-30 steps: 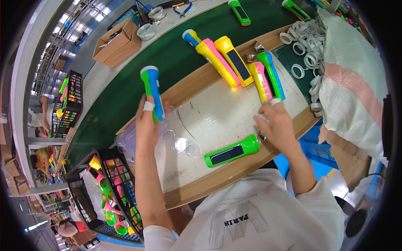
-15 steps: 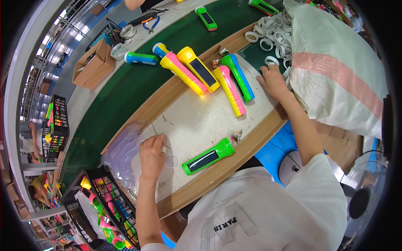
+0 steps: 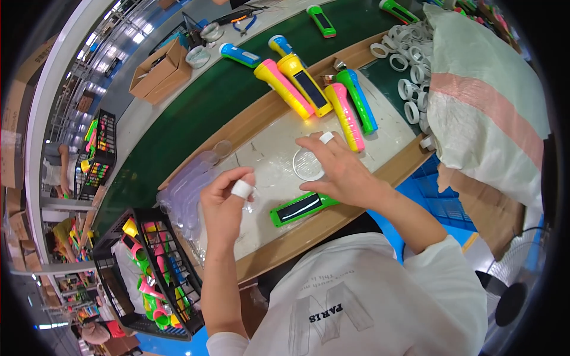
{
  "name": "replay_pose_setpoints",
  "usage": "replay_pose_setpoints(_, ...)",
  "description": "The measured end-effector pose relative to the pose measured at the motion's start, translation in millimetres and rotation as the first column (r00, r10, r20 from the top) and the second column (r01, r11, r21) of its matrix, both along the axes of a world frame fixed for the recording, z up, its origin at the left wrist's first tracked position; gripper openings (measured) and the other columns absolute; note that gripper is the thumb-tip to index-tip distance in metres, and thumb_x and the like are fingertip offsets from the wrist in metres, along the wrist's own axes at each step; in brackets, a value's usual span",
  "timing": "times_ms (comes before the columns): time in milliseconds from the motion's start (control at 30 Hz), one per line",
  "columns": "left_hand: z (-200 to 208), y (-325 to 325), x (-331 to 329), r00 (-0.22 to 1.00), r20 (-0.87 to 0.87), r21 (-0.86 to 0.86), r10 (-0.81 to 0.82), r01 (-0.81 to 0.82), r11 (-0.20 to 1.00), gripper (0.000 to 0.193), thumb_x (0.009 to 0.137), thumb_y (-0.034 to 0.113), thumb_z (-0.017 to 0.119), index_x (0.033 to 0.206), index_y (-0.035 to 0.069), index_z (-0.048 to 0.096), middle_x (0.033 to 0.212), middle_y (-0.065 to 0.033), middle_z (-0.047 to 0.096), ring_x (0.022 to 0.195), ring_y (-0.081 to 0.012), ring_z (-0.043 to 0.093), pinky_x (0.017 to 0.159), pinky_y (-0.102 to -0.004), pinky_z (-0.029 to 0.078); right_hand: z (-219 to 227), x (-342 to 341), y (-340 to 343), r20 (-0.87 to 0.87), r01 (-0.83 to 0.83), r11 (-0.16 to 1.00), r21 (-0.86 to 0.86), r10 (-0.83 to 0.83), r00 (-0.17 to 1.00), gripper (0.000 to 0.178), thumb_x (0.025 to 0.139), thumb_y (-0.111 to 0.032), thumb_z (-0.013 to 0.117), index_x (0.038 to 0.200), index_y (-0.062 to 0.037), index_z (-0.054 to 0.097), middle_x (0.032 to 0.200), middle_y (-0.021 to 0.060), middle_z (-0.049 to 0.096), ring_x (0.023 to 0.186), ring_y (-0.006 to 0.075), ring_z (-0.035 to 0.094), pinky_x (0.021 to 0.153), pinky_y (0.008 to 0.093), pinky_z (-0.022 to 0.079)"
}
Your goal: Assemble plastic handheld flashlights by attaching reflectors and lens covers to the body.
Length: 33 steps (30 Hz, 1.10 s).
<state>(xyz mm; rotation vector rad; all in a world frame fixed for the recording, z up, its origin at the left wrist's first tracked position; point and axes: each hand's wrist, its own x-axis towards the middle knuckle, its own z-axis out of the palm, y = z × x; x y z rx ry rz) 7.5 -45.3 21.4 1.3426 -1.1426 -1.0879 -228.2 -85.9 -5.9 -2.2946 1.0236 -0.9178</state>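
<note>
Left hand (image 3: 224, 204): is curling, grasp unclear.
Right hand (image 3: 339, 172): is arching around a round pale piece (image 3: 307, 165), grasp unclear.
Green flashlight (image 3: 301, 208): is lying near the right hand.

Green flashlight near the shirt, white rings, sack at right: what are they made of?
Green flashlight: probably molded plastic, fairly glossy; smooth, evenly coloured body.
White rings: likely rigid plastic, satin; they look round and evenly coloured, though coated metal can't be excluded.
Sack: looks like woven plastic; slight sheen and soft creases, but the weave is too fine to confirm.
</note>
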Motion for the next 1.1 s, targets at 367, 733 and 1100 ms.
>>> replay_pose_setpoints(367,-46.6,-101.3,-49.9,0.983,0.180,0.043,-0.039,0.032,0.999,0.033,0.086,0.013,0.069,0.114,0.004,0.055,0.090,-0.0060,0.064,0.078,-0.0104,0.056,0.068,-0.0253,0.045,-14.3,-0.1,-0.7,0.278,0.044,0.971,0.234,-0.111,0.954,0.077,0.068,-0.003,0.078,0.136,-0.0062,0.042,0.113,0.0114,0.050,0.085,0.0204,0.050,0.080,0.0305,0.045)
replay_pose_setpoints(733,-48.7,-137.2,-56.6,0.983,-0.111,0.112,-0.149,0.161,0.981,0.055,0.088,0.013,0.063,0.136,0.002,0.040,0.104,-0.0073,0.058,0.081,-0.0154,0.061,0.069,-0.0284,0.053,-26.5,-22.6,-19.1,0.362,0.119,0.865,0.487,-0.325,0.874,0.079,0.068,0.002,0.075,0.138,-0.0076,0.039,0.117,0.0082,0.054,0.086,0.0163,0.049,0.080,0.0275,0.047)
replay_pose_setpoints(1100,76.0,-8.9,7.9,0.892,0.135,0.311,-0.430,0.374,0.874,0.060,0.084,0.014,0.065,0.138,0.000,0.043,0.102,-0.0123,0.064,0.077,-0.0146,0.063,0.063,-0.0272,0.051,-18.8,1.9,-28.3,0.469,-0.063,0.911,0.408,-0.150,0.870,0.089,0.069,0.003,0.078,0.144,-0.0075,0.029,0.129,0.0140,0.047,0.122,0.0233,0.050,0.104,0.0354,0.042)
